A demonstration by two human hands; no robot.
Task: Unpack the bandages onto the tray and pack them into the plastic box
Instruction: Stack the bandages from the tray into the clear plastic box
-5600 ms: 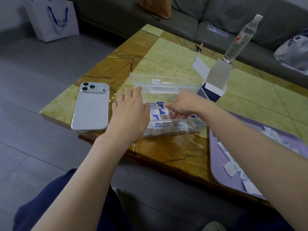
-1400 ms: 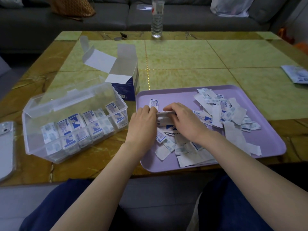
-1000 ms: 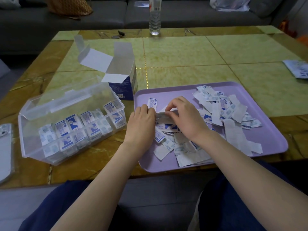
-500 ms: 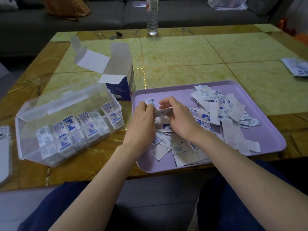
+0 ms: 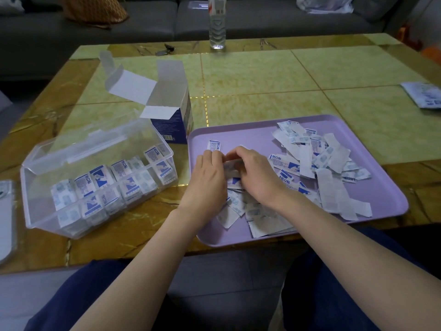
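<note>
left hand (image 5: 208, 179) | right hand (image 5: 259, 179) | pinch bandages (image 5: 232, 166), print blurred | phone (image 5: 6, 223) cropped

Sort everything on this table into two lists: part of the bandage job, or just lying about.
Job: bandages, tray, plastic box, carton.
Lying about: bottle, phone, keys, packet by the right edge.

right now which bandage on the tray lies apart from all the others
The small blue-printed bandage at the tray's far left, just beyond the left hand. It lies alone on bare purple; the rest overlap in the pile.
</note>
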